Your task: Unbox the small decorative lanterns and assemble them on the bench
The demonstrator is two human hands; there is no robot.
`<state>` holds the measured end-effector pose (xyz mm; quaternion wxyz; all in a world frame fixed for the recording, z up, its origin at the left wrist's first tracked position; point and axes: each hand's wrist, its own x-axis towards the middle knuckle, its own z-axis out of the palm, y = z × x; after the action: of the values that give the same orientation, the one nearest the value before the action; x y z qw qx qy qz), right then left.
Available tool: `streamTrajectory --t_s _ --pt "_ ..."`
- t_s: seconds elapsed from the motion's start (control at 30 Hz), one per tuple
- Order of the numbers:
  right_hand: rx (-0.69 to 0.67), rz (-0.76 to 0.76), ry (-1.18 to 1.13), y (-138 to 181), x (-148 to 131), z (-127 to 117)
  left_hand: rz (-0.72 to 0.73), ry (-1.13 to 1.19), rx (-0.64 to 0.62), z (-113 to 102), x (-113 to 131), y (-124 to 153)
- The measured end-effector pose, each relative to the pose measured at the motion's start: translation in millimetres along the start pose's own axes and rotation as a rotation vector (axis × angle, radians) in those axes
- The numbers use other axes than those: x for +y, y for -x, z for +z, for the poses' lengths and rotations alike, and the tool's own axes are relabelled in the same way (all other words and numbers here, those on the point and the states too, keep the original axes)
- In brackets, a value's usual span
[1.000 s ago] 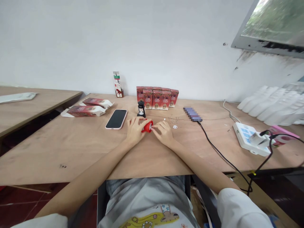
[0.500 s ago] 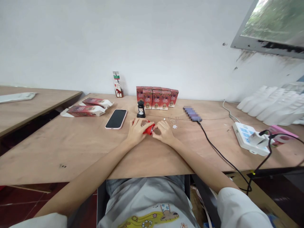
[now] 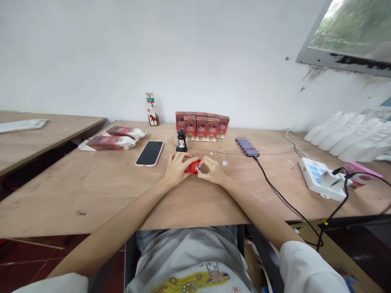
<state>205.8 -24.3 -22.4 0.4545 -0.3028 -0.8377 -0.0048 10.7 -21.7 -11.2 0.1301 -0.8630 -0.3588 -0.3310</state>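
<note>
My left hand point(image 3: 177, 170) is closed around a small red lantern point(image 3: 193, 167), which lies tilted on its side above the table. Its round end, with a pale inside, points right; the palm and fingers cover most of the body. At that end my right hand point(image 3: 213, 171) is pinched, thumb and forefinger tips against the pale part. What these fingertips hold, if anything, is too small to tell. Just behind my left hand a small black lantern point(image 3: 181, 141) stands upright. A white tag-like piece point(image 3: 225, 163) and thin wire-like bits point(image 3: 224, 154) lie beyond my right hand.
Red printed boxes point(image 3: 201, 128) stand grouped near the wall. Opened boxes point(image 3: 110, 142) and a phone point(image 3: 149, 153) lie left. Rightward are another phone point(image 3: 247, 146) on a black cable point(image 3: 275, 193), a power strip point(image 3: 320, 179) and white stacked packaging point(image 3: 348, 136). A small package point(image 3: 152, 110) stands at the back.
The red lantern's end has turned slightly and shifted a little to the right. My right fingers have moved slightly with it; both hands stay at the lantern.
</note>
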Motion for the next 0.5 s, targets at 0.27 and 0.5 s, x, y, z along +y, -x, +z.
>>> streamTrajectory --t_s 0.27,0.5 --pt "-0.034 0.004 -0.084 -1.4 -1.3 -4.9 0.050 0.026 -0.012 2.8 -3.6 0.5" --pt "-0.085 0.017 -0.114 -1.5 -1.3 -10.2 0.045 0.022 -0.021 -0.1 -8.8 -0.8"
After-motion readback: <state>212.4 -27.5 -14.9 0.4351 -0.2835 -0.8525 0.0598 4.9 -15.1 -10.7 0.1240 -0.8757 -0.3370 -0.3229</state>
